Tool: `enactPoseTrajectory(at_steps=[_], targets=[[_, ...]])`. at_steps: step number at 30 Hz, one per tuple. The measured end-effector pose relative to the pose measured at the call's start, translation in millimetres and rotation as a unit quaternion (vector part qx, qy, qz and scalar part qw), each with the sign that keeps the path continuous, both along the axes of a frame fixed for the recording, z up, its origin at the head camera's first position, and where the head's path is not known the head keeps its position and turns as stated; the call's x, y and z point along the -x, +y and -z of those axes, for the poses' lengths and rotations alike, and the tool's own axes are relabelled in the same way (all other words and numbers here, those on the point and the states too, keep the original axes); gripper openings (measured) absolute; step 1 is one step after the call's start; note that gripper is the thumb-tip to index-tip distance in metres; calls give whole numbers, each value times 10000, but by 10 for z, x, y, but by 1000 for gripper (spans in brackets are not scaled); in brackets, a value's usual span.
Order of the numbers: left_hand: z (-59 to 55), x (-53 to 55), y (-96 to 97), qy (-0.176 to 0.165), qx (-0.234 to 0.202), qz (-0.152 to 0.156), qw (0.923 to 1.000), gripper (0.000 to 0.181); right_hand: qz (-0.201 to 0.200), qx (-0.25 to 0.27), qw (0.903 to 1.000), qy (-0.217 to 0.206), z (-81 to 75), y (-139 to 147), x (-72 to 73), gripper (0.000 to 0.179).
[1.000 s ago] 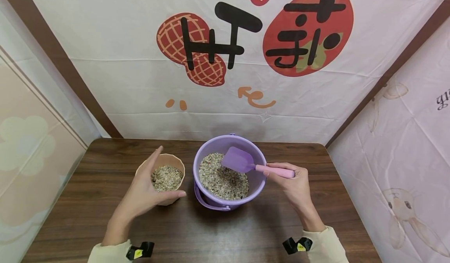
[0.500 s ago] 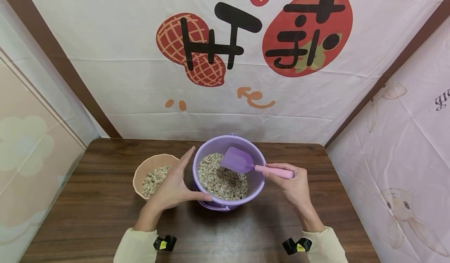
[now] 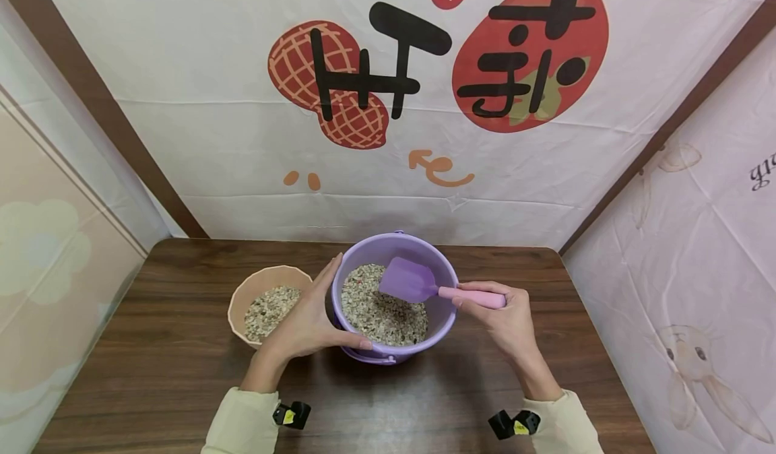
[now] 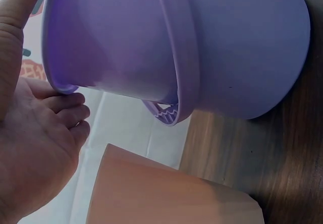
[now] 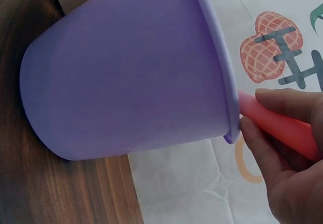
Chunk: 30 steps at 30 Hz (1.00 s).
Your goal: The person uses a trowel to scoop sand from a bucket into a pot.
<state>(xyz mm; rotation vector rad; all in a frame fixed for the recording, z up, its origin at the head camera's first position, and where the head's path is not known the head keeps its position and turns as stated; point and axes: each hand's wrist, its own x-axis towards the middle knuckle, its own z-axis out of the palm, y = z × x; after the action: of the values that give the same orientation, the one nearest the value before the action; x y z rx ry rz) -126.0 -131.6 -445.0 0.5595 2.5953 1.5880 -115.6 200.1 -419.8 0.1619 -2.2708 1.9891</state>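
A purple bucket (image 3: 444, 326) stands on the table, with pale, gravel-like grains (image 3: 382, 312) inside. My left hand (image 3: 306, 322) spreads along its left side; the thumb lies at the front rim and the fingertips at the rim farther back. In my right hand (image 3: 509, 319) I grip the pink handle (image 3: 479, 297) of a toy shovel, and its purple blade (image 3: 409, 280) is over the grains, within the bucket's mouth. The right fingertips (image 5: 247, 125) are right at the bucket's rim. Left of the bucket is a peach tub (image 3: 242, 299) with similar grains, partly hidden by my left hand.
The brown wooden table (image 3: 388, 413) ends at a white printed cloth (image 3: 242, 137) hanging behind the bucket. Further cloth panels (image 3: 685, 292) close in both sides. The bucket's handle (image 4: 181, 72) hangs down against its side.
My left hand has moved right, away from the peach tub, to the left side of the bucket. The right hand and the shovel have stayed nearly still.
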Motion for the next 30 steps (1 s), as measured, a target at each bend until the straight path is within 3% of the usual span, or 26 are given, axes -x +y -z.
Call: enactPoseTrajectory(at_steps=[6, 13, 17, 24, 30], targets=[[18, 6, 1, 33, -59, 20, 10000, 149, -262, -587, 9976, 272, -90, 13, 10, 26], [23, 10, 0, 62, -92, 22, 9999, 148, -545, -1581, 9846, 502, -199, 40, 83, 22], [23, 13, 0, 75, -115, 36, 9999, 147, -587, -2042, 9755, 568, -263, 47, 165, 19], [20, 15, -2, 133, -231, 96, 9996, 144, -1173, -2213, 9672, 424, -354, -3, 366, 18], [22, 20, 0, 194, -305, 136, 9993, 143, -1161, -2779, 9521, 537, -382, -92, 503, 19]])
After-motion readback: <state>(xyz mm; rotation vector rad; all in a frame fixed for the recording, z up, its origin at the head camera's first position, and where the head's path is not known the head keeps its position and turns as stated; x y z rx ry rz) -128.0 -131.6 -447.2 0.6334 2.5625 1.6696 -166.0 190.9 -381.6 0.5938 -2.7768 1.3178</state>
